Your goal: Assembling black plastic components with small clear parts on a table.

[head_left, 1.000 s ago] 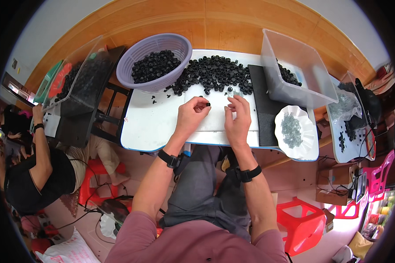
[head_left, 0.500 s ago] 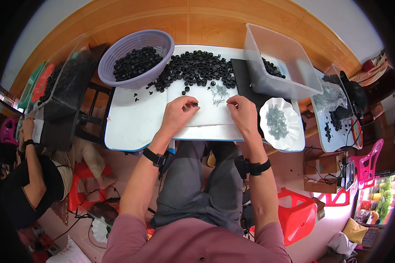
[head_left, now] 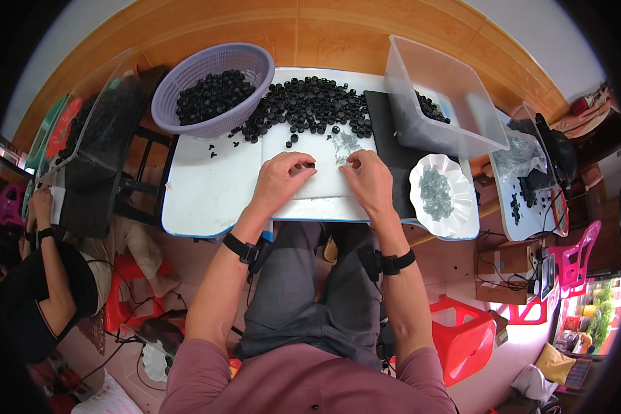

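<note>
Pinched between the thumb and forefinger of my left hand (head_left: 280,182) is a small black round cap (head_left: 310,165), held just over the white table (head_left: 207,193). My right hand (head_left: 371,183) is closed in a pinch a short way to the right; whatever its fingertips hold is too small to make out. Beyond that hand lies a little heap of small clear pieces (head_left: 346,143), close to its fingertips. A wide pile of black caps (head_left: 314,103) covers the far part of the table, with a few loose ones nearer my left hand.
A purple basket (head_left: 162,103) of black caps stands far left. At right, a clear plastic bin (head_left: 455,131) rests on a black mat (head_left: 386,114); nearer is a white scalloped dish (head_left: 462,219) of clear pieces. Another person (head_left: 55,276) sits at left. Red stool (head_left: 462,345) at right.
My right hand has moved left, closer to my left hand and the cap. The left hand stays almost where it was, still pinching the black cap.
</note>
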